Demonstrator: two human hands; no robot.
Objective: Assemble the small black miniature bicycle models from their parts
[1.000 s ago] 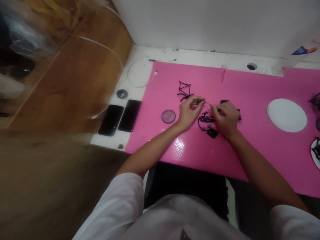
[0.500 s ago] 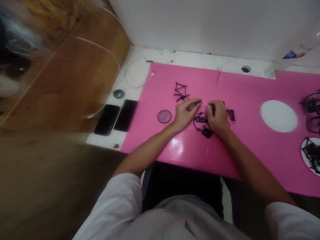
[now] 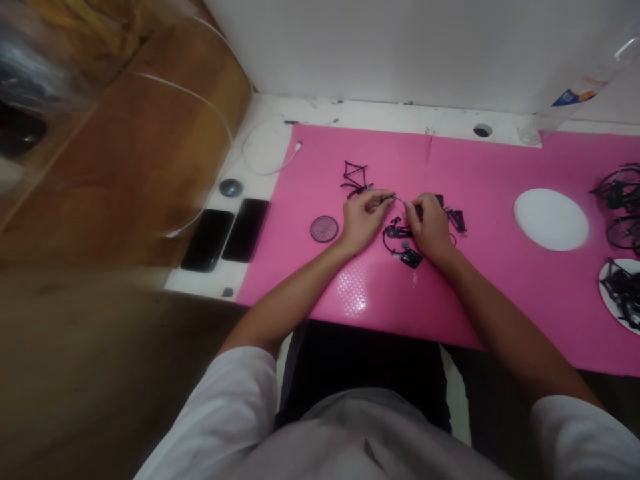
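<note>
My left hand [image 3: 363, 219] is closed in a pinch on a small dark part [image 3: 386, 199], too small to make out. My right hand [image 3: 433, 227] is closed round the dark handle of a small screwdriver [image 3: 399, 199], its thin metal shaft pointing at the left fingertips. Beneath and between the hands lie black miniature bicycle parts [image 3: 399, 232], with a black basket-like piece [image 3: 411, 258] nearest me. A black toy bicycle frame [image 3: 356, 176] lies just beyond my left hand. To its left rests a spoked wheel [image 3: 325, 229]. More black parts [image 3: 457, 220] lie right of my right hand, partly hidden by it.
A pink mat [image 3: 480, 280] covers the white table. Two dark phones [image 3: 246, 230] [image 3: 207, 240], a round dark object [image 3: 231, 187] and a white cable [image 3: 270, 173] are at left. Rightward are a white disc [image 3: 551, 219], black bicycles [image 3: 623, 190], a plate of parts [image 3: 606, 297] and a clear bottle [image 3: 570, 100].
The whole view has shifted slightly. Both hands keep their pinch, with the screwdriver shaft still meeting the small part at the left fingertips.
</note>
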